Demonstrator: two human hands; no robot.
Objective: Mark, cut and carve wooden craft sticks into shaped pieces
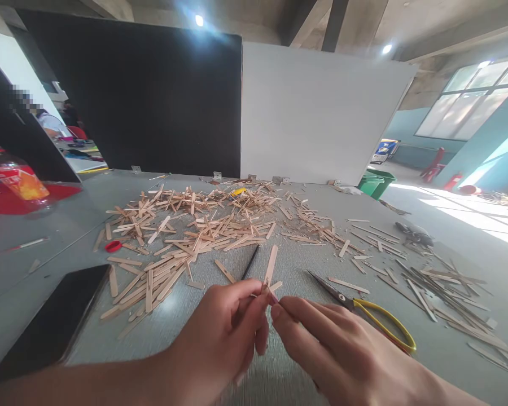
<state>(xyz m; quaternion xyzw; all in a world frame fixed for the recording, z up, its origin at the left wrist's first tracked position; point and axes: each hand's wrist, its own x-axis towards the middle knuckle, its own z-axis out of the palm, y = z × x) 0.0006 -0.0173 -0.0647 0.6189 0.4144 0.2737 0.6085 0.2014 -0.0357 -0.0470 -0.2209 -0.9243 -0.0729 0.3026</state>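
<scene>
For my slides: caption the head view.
Left hand and right hand close together before scattered flat, pale wooden sticks, yellow-handled metal scissors alongside.

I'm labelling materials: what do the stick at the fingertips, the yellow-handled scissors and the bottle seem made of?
Stick: wood, apparently unvarnished, from its pale tan, matte face.
Scissors: grey metal blades, probably steel, with a dull sheen; smooth yellow handles, likely plastic or plastic-coated.
Bottle: probably clear, glossy plastic, see-through near the top.
</scene>
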